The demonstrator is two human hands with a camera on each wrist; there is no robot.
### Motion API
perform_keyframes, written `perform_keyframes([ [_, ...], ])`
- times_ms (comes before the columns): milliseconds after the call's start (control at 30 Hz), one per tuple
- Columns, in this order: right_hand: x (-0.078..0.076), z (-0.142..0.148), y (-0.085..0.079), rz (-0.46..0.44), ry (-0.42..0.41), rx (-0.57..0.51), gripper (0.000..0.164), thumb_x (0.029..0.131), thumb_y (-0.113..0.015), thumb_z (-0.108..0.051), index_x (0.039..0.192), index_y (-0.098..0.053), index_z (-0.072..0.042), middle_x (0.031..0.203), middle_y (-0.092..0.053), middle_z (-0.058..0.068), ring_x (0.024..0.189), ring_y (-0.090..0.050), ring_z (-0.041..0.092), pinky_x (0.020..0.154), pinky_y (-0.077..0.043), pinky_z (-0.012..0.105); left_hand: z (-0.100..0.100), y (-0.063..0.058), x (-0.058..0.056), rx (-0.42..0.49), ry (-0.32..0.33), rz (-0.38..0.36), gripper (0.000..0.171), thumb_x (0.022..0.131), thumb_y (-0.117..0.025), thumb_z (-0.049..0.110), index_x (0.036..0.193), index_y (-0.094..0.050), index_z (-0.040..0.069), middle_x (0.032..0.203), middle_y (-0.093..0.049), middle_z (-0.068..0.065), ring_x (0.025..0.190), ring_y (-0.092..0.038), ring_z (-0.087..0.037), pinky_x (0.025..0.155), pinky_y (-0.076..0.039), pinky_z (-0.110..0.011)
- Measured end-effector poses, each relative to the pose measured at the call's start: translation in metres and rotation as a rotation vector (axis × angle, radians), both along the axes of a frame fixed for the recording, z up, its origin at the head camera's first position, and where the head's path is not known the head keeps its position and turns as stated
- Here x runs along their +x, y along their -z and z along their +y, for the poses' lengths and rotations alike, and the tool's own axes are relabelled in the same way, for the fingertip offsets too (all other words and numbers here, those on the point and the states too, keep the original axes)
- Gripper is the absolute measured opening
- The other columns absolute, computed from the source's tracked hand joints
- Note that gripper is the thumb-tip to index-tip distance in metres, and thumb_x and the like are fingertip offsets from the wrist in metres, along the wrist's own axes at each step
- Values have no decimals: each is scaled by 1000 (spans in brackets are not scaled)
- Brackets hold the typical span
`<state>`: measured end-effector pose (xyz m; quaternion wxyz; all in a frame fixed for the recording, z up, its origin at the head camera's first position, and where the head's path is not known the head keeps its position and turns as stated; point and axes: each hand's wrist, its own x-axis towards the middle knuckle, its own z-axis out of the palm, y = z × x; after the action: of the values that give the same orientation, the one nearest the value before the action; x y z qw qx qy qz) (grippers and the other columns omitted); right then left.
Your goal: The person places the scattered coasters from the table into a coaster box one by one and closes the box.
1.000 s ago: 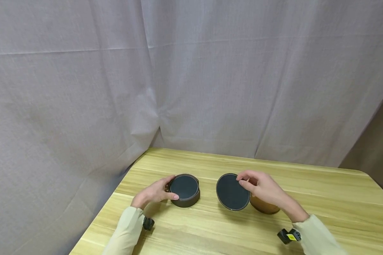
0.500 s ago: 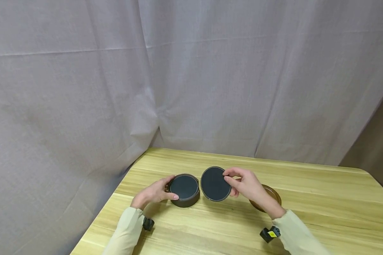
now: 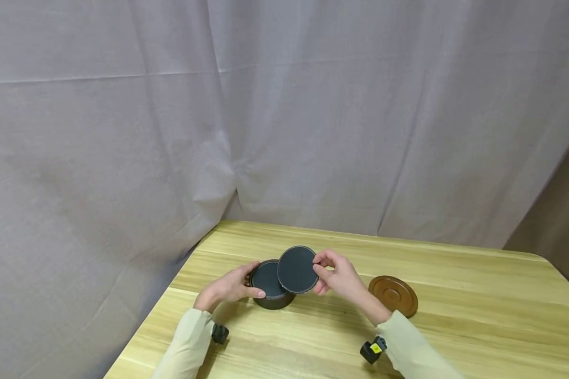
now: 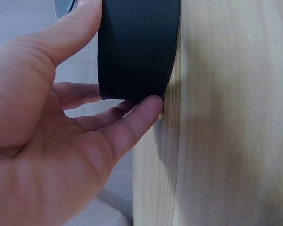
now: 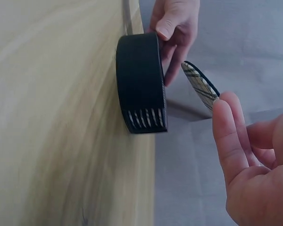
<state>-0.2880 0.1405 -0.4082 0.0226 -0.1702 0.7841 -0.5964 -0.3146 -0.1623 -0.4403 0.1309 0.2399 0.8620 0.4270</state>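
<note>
My left hand (image 3: 229, 287) grips the left side of a round black coaster holder (image 3: 274, 303) that stands on the table. Its thumb lies at the top rim, and the fingers reach round the holder's wall (image 4: 137, 52) in the left wrist view. Several coasters are stacked inside; their pale edges (image 5: 146, 117) show through a slot in the right wrist view. Between thumb and fingers, my right hand (image 3: 339, 276) pinches a round black coaster (image 3: 297, 269) by its right edge. This coaster is tilted above the holder, overlapping its right part. Its underside (image 5: 200, 87) has a plaid pattern.
A brown round dish-like disc (image 3: 393, 295) with concentric rings lies on the wooden table (image 3: 479, 310), right of the right forearm. Grey curtains (image 3: 313, 131) hang behind the table and along its left side.
My right hand has carried the coaster leftward from beside the brown disc to over the holder. The brown disc is now uncovered. My left hand and the holder have stayed nearly still.
</note>
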Motion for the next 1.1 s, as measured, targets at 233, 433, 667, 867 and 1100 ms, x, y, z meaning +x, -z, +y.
perform_keyframes([
  [233, -3, -19, 6, -13, -34, -50, 17, 96, -57, 0, 111, -53, 8, 91, -59, 26, 60, -70, 28, 56, -59, 37, 0, 1, -1, 21, 34, 6, 86, 86, -77, 24, 152, -28, -3, 139, -54, -20, 126, -55, -31, 108, -42, -48],
  [433, -4, -33, 11, -46, -51, -75, 19, 96, -57, -1, 112, -54, 8, 97, -62, 29, 64, -71, 31, 59, -60, 39, -2, 1, -1, 31, 42, 6, 87, 85, -77, 25, 152, -29, -2, 143, -50, -22, 127, -54, -33, 105, -45, -47],
  [667, -7, -48, 17, -61, -60, -80, 23, 96, -59, -4, 118, -55, 5, 96, -63, 25, 64, -71, 32, 62, -60, 46, -3, 1, -1, 5, 27, 26, 89, 84, -78, 27, 151, -29, -3, 144, -50, -22, 127, -53, -31, 107, -43, -48],
  [867, -9, -55, 21, -68, -46, -80, 41, 96, -60, -5, 135, -49, -1, 95, -64, 26, 62, -71, 30, 62, -59, 49, -3, 1, -1, 20, 34, 22, 86, 85, -78, 26, 151, -31, -2, 145, -50, -20, 131, -50, -32, 109, -40, -50],
  [1100, -12, -58, 26, -103, -2, -89, 49, 95, -61, -5, 141, -45, -1, 86, -67, 20, 60, -71, 26, 63, -59, 49, -4, 1, -2, 53, 45, -3, 85, 86, -77, 23, 152, -30, -1, 144, -50, -21, 129, -52, -33, 105, -46, -49],
])
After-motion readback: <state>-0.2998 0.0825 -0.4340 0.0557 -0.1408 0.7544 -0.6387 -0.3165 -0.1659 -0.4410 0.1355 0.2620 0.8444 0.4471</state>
